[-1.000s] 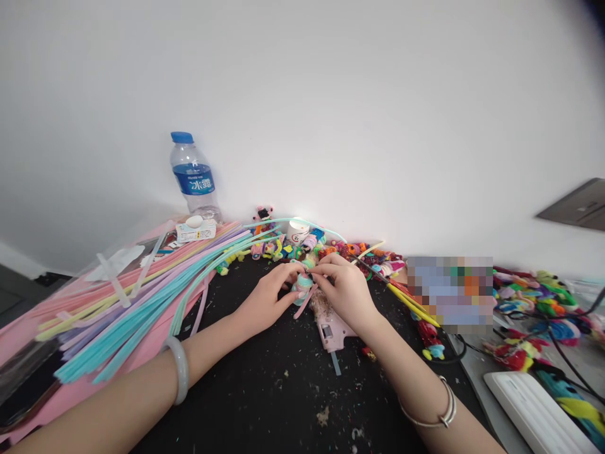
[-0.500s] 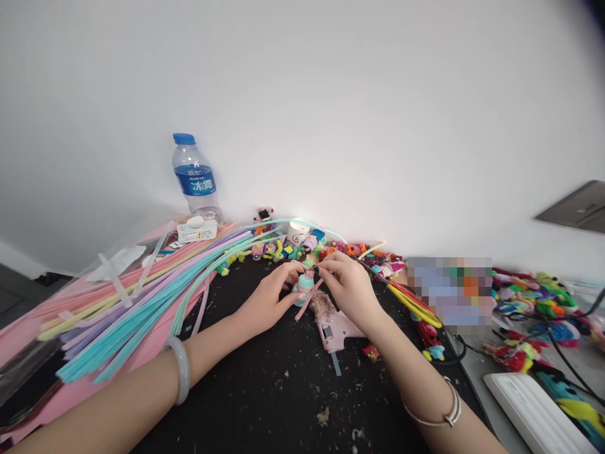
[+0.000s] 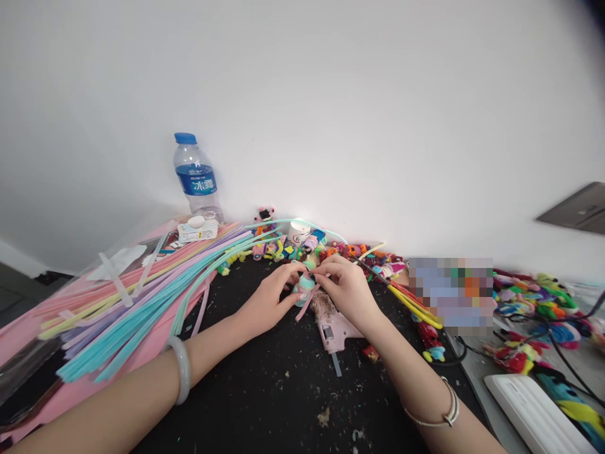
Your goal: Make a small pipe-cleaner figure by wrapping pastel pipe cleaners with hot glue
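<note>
Middle of the frame, a small mint-and-pink fuzzy figure (image 3: 306, 285) sits between the two hands above a black table (image 3: 246, 391). The left hand (image 3: 268, 301) has its grip closed round the figure's side, thumb low and fingers curled over the top. The right hand's (image 3: 350, 290) grip is a thumb-and-forefinger pinch at the figure's upper part; which bit lies between the tips is too small to tell. A pink fuzzy strip (image 3: 305, 307) slants down beside the figure.

Just below the right hand lies a pale pink glue gun (image 3: 332, 331); no lettering on it can be read.

At upper left, a blue-capped bottle (image 3: 196, 180) carries a blue label with large white Chinese characters, apparently 冰露. Below it, a white box (image 3: 197, 232) bears print too small to read. Behind the hands, a white paper cup (image 3: 299, 233) shows a dark, illegible mark. Pastel fuzzy stems (image 3: 155, 296) fan across the left.
</note>
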Motion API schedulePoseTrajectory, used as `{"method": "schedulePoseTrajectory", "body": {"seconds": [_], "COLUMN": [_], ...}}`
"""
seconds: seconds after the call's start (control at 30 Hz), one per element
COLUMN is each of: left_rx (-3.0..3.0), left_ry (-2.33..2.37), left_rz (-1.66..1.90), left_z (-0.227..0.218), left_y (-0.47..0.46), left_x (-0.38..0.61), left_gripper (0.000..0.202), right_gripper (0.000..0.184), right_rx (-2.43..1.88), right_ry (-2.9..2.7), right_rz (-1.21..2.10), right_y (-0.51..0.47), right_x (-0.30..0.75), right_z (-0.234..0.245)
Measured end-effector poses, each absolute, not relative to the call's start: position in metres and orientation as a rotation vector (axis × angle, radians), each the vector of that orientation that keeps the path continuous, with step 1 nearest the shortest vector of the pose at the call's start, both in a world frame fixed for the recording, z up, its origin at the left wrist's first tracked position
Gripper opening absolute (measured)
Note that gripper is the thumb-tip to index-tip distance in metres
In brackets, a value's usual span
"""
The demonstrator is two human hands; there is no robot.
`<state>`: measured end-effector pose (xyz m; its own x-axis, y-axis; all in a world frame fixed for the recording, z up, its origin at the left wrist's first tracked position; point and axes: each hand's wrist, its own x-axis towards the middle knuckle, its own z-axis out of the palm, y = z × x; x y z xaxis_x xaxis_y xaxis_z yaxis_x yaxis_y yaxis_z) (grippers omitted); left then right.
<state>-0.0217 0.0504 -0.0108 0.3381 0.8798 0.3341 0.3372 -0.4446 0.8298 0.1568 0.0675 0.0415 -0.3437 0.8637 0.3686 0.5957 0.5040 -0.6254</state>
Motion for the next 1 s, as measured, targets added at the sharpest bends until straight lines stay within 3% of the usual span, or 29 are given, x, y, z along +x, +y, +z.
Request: {"method": "schedulePoseTrajectory", "body": {"seconds": [0.33, 0.73, 0.87, 1.0], "left_rx": [1.601, 1.733, 1.81, 1.78], "left_ry": [1.102, 1.227, 1.191, 1.155], "left_rz": [1.1, 1.257, 1.244, 1.219], "left_z": [-0.008, 0.0, 0.003, 0.005], "left_y": [0.05, 0.047, 0.044, 0.042], "left_x": [-0.021, -0.028, -0.03, -0.03], "left_gripper": [0.04, 0.011, 0.021, 0.021], "right_gripper": [0.014, 0.009, 0.009, 0.022], "right_rx": [-1.094, -1.141, -1.156, -1.146], "right_ry": [-2.302, -2.649, -2.516, -2.362], "right_rz": [0.742, 0.672, 0.702, 0.789], "right_y": [0.059, 0.046, 0.051, 0.057], "right_x": [0.166, 0.149, 0.16, 0.171], "right_z": [0.071, 0.055, 0.069, 0.08]}}
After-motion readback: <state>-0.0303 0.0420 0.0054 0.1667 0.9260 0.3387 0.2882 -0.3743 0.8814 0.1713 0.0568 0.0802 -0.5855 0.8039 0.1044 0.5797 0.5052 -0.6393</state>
